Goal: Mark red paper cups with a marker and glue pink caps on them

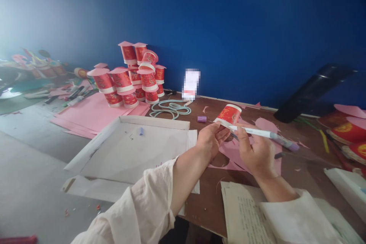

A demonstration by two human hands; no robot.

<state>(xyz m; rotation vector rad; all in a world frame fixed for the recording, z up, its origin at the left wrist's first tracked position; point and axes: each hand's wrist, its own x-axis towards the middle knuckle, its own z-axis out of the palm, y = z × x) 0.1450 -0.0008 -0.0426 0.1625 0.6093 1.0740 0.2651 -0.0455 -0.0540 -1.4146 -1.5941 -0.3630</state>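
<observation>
Red paper cup (pixel 228 114): lying tilted in the left hand, above the brown table (pixel 206 207), its white rim facing down toward the person.
Left hand (pixel 210 139): gripping the cup near its rim, the fingers curling closed around it.
Right hand (pixel 256 156): pinching a white marker (pixel 254 131), thumb and fingers closing on its barrel.
Marker: pointing its tip at the cup's rim; whether it is touching, I cannot tell.
Purple cap (pixel 201 119): lying just beside the cup, to the left.
Pink paper scraps (pixel 267 124): spreading beneath and behind the right hand.
Printed pages (pixel 243 209): lying under the right forearm.
White box lid (pixel 156 120): resting left of the hands, a small blue cap (pixel 141 131) sitting inside.
Pale cable (pixel 171 108): coiling behind the lid.
Stacked red cups (pixel 148 80): standing near the blue wall (pixel 228 26), several wearing pink tops.
Black bottle (pixel 310 93): leaning at the right.
</observation>
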